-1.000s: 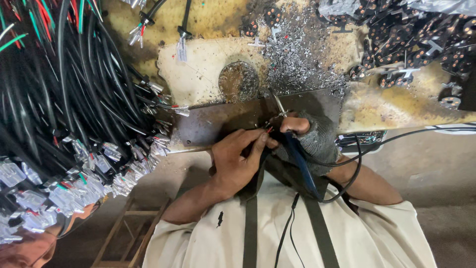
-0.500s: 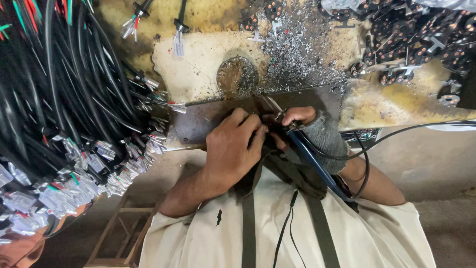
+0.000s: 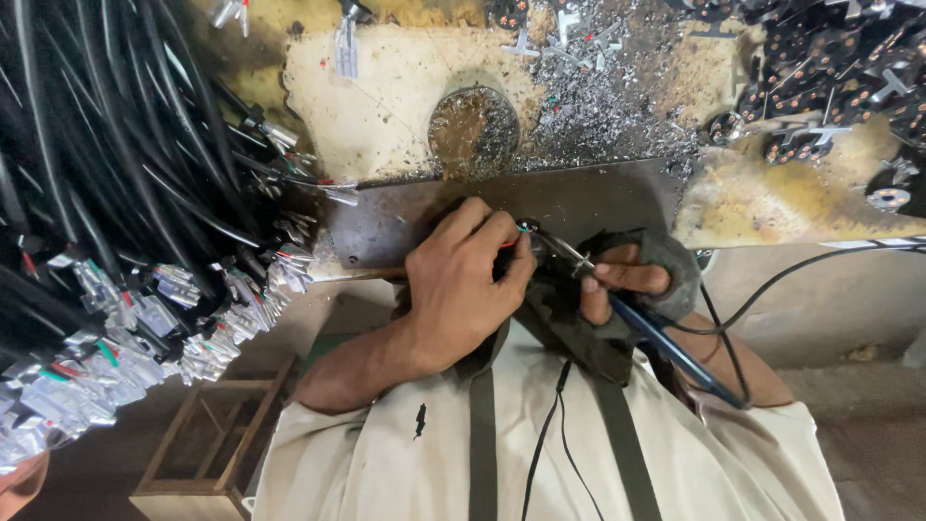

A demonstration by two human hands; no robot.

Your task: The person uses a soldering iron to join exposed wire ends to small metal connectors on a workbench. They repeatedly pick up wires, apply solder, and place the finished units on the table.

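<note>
Bundles of black cables point(image 3: 106, 193) with silvery ends hang beside your dark metal plate point(image 3: 579, 198), where your left hand point(image 3: 463, 285) pinches a small round connector point(image 3: 526, 227) and your gloved right hand point(image 3: 632, 280) grips a blue-handled soldering iron point(image 3: 666, 342) touching it.

Cables point(image 3: 96, 145): glossy black plastic
Plate point(image 3: 598, 198): dull grey metal
Glove point(image 3: 666, 265): rough dark cloth
Crate point(image 3: 207, 444): bare wood
</note>
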